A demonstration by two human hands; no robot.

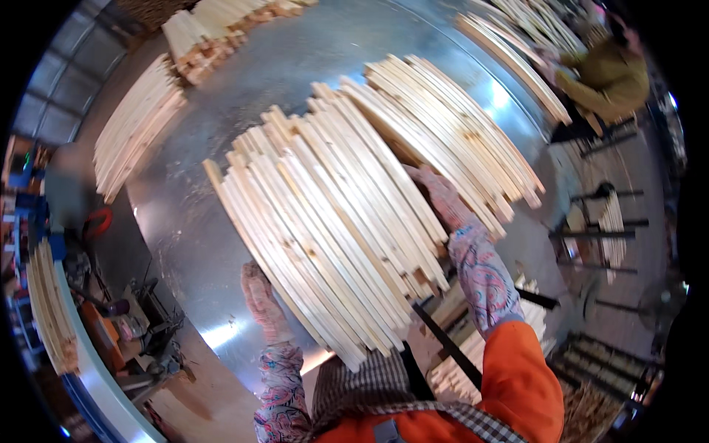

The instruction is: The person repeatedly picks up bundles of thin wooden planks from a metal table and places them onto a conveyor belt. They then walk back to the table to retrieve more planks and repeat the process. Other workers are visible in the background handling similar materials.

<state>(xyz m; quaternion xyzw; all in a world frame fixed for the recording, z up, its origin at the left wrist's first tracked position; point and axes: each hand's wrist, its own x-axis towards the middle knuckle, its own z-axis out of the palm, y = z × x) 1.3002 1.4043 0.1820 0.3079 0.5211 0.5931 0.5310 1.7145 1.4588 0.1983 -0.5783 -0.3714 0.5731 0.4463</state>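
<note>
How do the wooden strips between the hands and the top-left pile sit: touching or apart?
Apart: head view shows bare metal tabletop between wooden strips and pile.

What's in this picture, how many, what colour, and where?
Middle sticks: many, pale, centre
Right sticks: many, pale, right of those
Left pile: one, pale, upper left
Back pile: one, pale, top left
Edge sticks: several, pale, far left
Lower sticks: many, pale, lower right
Table: one, silver, under middle sticks
Co-worker: one, olive top, upper right
Clutter: blurry, uncounted, mixed colours, edges
Apron: one, checked, bottom
Top: one, orange, bottom
Paisley sleeves: two, greyish pink, forearms
Left fingers: one set, pink, left of middle sticks
Right fingers: one set, pink, between stick groups
</note>
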